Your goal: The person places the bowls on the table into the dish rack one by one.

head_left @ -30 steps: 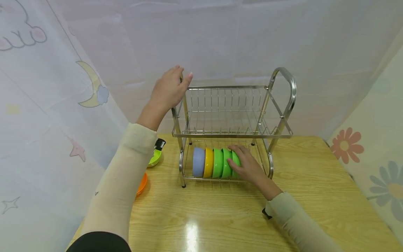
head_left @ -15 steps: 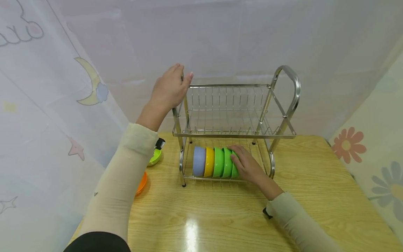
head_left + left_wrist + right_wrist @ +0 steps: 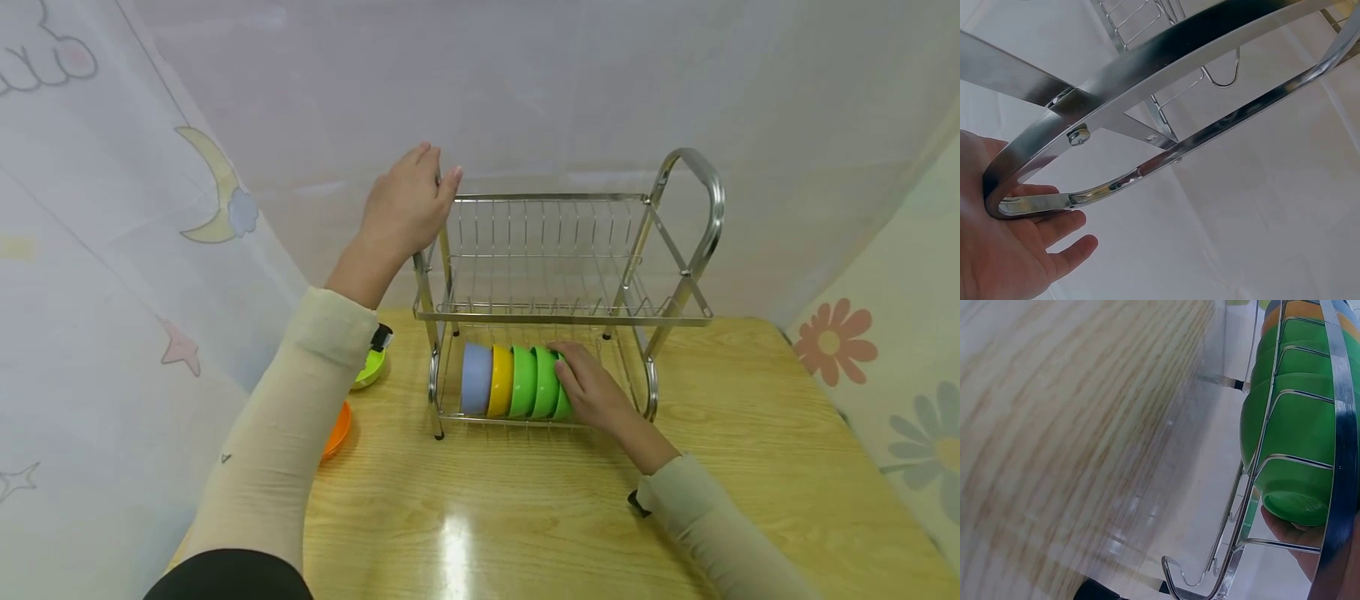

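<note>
A two-tier metal dish rack [image 3: 555, 318] stands on the table. Its lower tier holds a row of bowls on edge: a blue bowl [image 3: 476, 381], a yellow bowl [image 3: 500, 382] and three green ones. My right hand [image 3: 596, 396] holds the rightmost green bowl [image 3: 1300, 434], thumb in front and fingers over its top rim; the right wrist view shows fingers by its base. At the rack's upper left, my left hand [image 3: 405, 204] rests against the curved handle [image 3: 1029, 165]. Its fingers extend past the metal, loosely straight, in the left wrist view.
Left of the rack, partly behind my left sleeve, lie a lime-green bowl [image 3: 369, 369] and an orange bowl [image 3: 339, 431]. The rack's right handle [image 3: 708, 200] rises above the upper tier. Printed cloth hangs behind and at both sides.
My right thumb has drawn back to the right, off the middle green bowl and onto the end one. The left hand stays at the handle. The head view has shifted slightly.
</note>
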The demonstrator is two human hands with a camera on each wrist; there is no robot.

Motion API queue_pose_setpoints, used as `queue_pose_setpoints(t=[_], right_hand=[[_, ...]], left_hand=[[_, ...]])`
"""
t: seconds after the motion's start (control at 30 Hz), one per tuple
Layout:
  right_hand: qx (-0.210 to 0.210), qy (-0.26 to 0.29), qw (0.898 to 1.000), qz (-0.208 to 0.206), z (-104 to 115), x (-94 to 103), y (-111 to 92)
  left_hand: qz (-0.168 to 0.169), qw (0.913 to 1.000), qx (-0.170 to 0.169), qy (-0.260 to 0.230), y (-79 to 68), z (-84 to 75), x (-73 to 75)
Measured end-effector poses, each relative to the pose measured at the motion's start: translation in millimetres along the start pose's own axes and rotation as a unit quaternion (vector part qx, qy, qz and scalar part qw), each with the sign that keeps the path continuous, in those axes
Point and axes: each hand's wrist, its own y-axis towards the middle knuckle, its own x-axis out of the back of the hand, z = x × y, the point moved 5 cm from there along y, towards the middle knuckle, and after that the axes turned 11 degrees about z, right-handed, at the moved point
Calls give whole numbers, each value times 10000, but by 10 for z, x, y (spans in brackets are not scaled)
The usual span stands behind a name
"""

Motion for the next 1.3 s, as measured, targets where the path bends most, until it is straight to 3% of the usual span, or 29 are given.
queue_pose_setpoints(t=[0.5,0.77,1.3], right_hand=[[-382,-80,9989,-242,89,146,-115],[25,-302,9979,-581,227,295,-134],[318,-462,9960,-700,539,498,-241]], left_hand=[[65,9999,25,134,3,-48,2],[19,9999,5,112,-16,-33,2],[-67,9999,-20,141,-58,-26,1]])
